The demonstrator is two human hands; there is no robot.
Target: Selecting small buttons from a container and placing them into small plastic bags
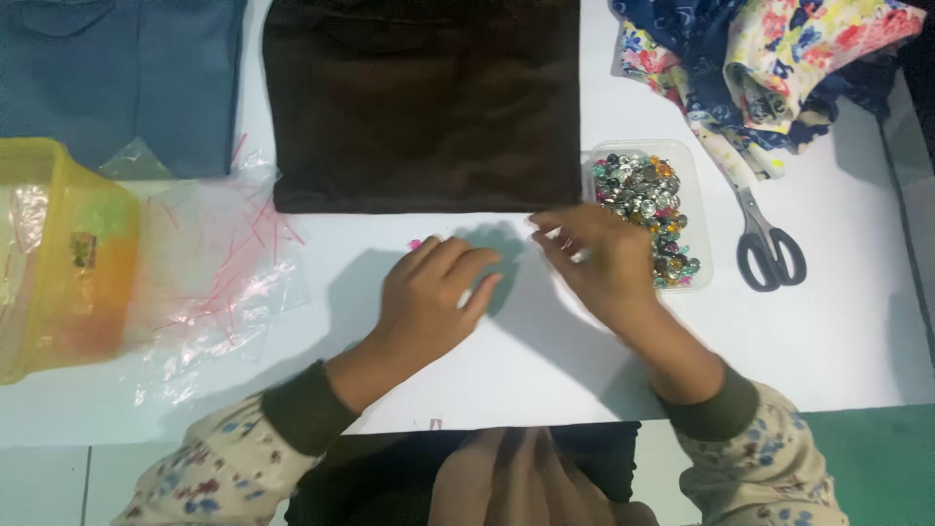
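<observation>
My left hand (433,292) rests palm down on the white table (838,331), fingers loosely curled, with a tiny pink bead (415,244) just beyond its fingertips. My right hand (594,258) hovers beside a clear plastic tray (696,195) full of several shiny mixed beads and buttons; its fingertips are pinched near the tray's left edge, and whether a bead sits between them is hidden. A folded dark brown cloth (424,102) lies flat just beyond both hands.
A folded blue cloth (127,73) lies at the far left. A yellow plastic container (58,253) stands at the left edge beside crumpled clear bags (214,282). Grey-handled scissors (765,244) and bunched floral fabric (769,58) lie at the right.
</observation>
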